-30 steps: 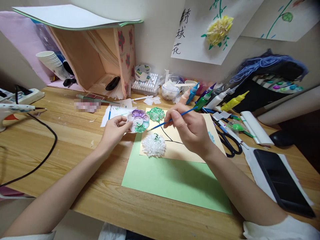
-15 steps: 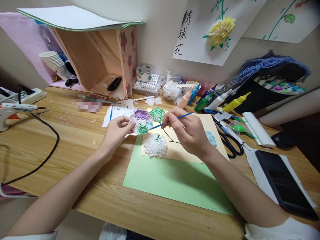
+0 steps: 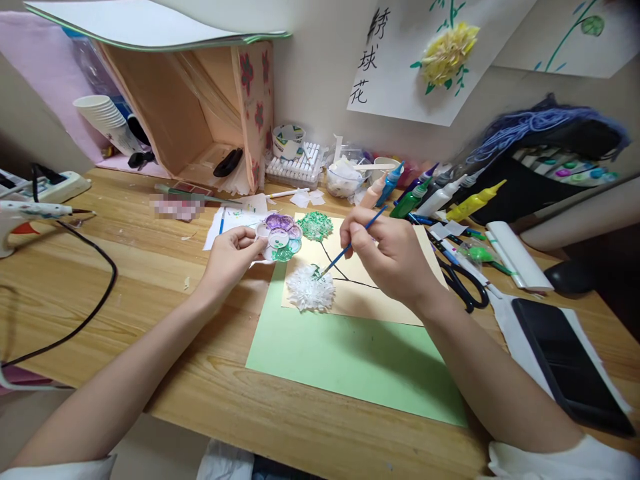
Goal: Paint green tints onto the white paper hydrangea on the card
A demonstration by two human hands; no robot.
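- Left hand (image 3: 235,252) is pinching the palette (image 3: 279,238) beside the left edge of the cream card (image 3: 360,305); holding it level should help.
- White flower (image 3: 310,293), green-streaked, is sitting at the card's near-left corner!
- Right hand (image 3: 387,257) is gripping the blue brush (image 3: 336,260), tip seemingly touching petals; light dabbing looks wisest.

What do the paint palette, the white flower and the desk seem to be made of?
Paint palette: probably plastic, somewhat glossy, judging by its rounded wells and sheen.
White flower: likely thin paper or tissue, matte, going by its ruffled, layered edges.
Desk: wood or wood-look laminate, smooth, with visible grain; which one stays open.
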